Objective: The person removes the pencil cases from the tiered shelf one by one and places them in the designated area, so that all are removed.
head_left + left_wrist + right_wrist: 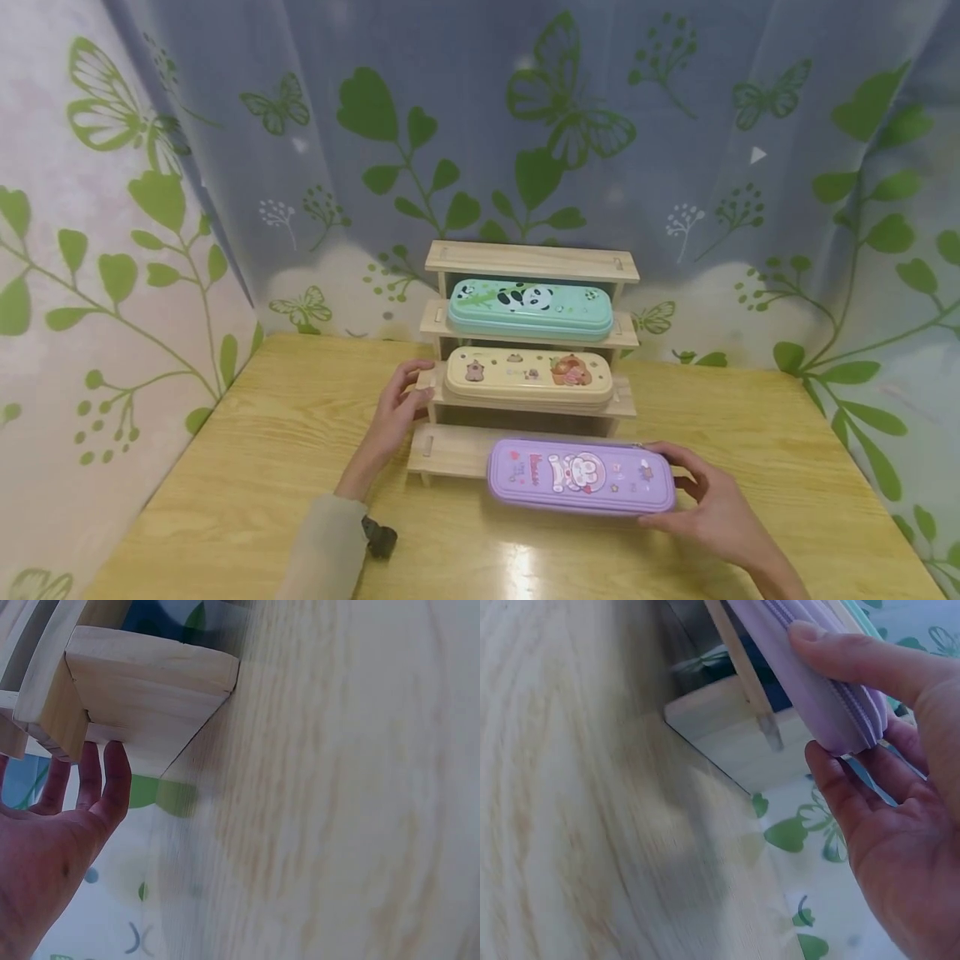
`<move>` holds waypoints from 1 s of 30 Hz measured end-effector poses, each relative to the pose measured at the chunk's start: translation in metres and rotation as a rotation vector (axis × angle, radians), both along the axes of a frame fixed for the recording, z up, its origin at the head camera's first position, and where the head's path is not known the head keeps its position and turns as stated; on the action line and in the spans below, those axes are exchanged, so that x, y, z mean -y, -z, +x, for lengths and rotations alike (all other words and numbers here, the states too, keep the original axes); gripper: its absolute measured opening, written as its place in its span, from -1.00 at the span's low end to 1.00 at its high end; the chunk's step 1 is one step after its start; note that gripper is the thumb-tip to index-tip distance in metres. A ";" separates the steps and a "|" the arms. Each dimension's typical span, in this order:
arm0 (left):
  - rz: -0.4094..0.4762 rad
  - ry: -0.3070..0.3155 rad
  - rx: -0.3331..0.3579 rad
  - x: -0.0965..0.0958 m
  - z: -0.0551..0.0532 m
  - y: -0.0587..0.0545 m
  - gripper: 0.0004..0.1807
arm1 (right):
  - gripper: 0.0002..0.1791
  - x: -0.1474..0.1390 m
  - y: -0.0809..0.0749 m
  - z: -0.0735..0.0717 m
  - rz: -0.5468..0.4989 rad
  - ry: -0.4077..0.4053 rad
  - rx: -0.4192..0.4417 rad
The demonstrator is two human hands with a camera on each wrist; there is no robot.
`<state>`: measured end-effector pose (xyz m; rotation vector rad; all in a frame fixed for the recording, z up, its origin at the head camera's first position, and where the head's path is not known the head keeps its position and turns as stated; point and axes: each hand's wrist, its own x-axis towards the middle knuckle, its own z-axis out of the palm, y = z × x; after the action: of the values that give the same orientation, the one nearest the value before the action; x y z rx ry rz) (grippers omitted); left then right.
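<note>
My right hand grips the right end of a purple zippered pencil case with a cartoon bunny on its lid. The case is over the front of the lowest step of a wooden tiered rack. In the right wrist view, my thumb lies along the zipper side of the purple case, with fingers at its end and far side. At the rack's left side, my left hand touches the end of a middle step. The left wrist view shows extended fingertips against the wood.
A cream pencil case lies on the step above the lowest, and a mint panda pencil case one step higher. The rack stands on a wood-grain table. Leaf-and-butterfly-patterned curtains enclose the back and sides.
</note>
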<state>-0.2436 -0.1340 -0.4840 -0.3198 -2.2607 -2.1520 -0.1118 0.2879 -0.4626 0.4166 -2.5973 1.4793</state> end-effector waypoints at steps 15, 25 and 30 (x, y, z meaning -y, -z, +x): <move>-0.004 -0.014 0.006 0.000 0.002 0.002 -0.55 | -0.12 -0.042 0.004 0.014 -0.142 -0.025 -0.053; -0.005 -0.016 0.000 0.000 0.002 0.001 -0.55 | -0.11 -0.072 0.007 0.021 -0.315 -0.044 0.001; 0.004 -0.009 -0.001 -0.001 0.001 -0.001 -0.54 | -0.08 -0.087 0.009 0.027 -0.406 -0.017 0.052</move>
<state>-0.2423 -0.1331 -0.4834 -0.3097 -2.2529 -2.1512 -0.0851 0.3753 -0.4714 0.3534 -2.2465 1.9837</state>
